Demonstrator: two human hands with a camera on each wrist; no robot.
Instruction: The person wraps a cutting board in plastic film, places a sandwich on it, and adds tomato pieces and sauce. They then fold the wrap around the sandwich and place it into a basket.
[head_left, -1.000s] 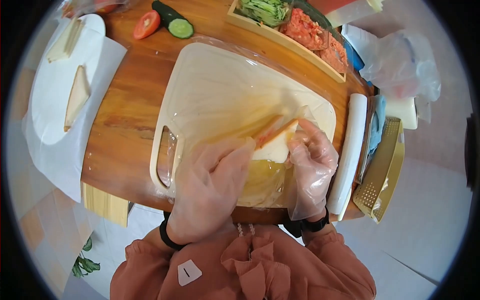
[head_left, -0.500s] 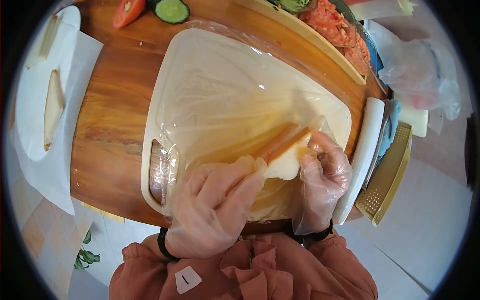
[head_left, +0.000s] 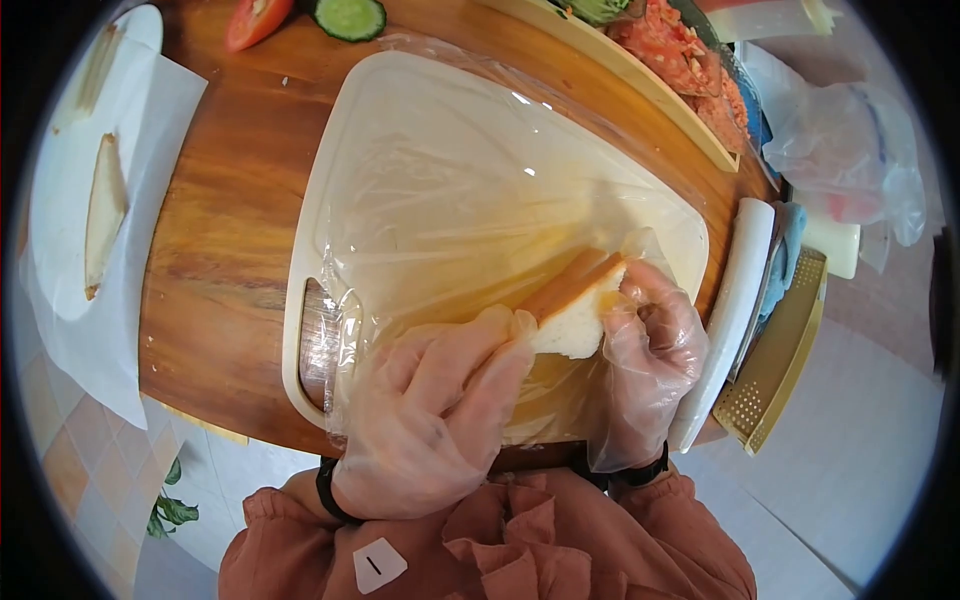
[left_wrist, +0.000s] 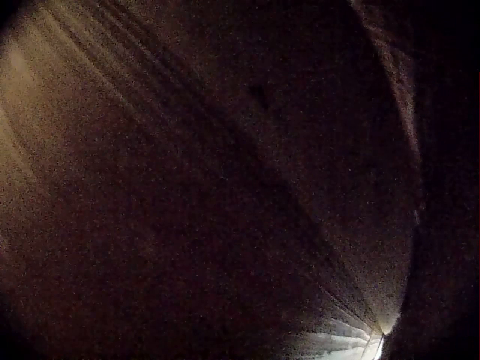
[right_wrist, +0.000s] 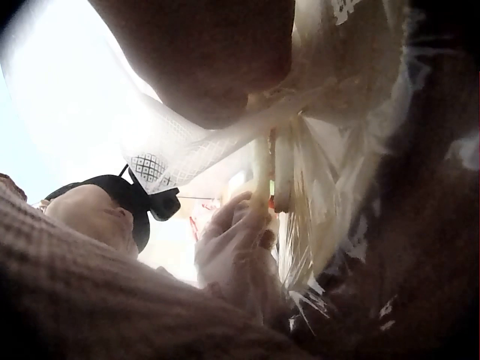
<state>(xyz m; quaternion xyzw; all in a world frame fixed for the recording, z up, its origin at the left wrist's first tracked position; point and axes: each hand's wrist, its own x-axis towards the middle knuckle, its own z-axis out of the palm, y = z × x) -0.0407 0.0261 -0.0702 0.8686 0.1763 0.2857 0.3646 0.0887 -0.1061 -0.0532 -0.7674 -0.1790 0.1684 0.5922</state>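
A sandwich (head_left: 572, 335) of two bread slices is tilted over the cutting board, brown crusts upward and a white face toward the person. My left hand (head_left: 430, 410), in a clear plastic glove, pinches its left end between thumb and fingers. At the other end my gloved right hand (head_left: 655, 350) grips with curled fingers. The right wrist view shows the slices edge-on as a pale bread slice (right_wrist: 262, 169) and its neighbour, with bits of red and green between them. The left wrist view is nearly all dark.
Plastic film covers the cutting board (head_left: 400, 150). Bread pieces lie on a white plate (head_left: 70, 240) at the left. Behind are a cut tomato (head_left: 257, 20), a cut cucumber (head_left: 348, 18) and a wooden tray (head_left: 640, 75) of fillings. A white roll (head_left: 725, 310) stands right.
The head view has shifted lower and closer. The sandwich's two crust edges now show nearer together, with less red between them. Both hands keep their hold on it.
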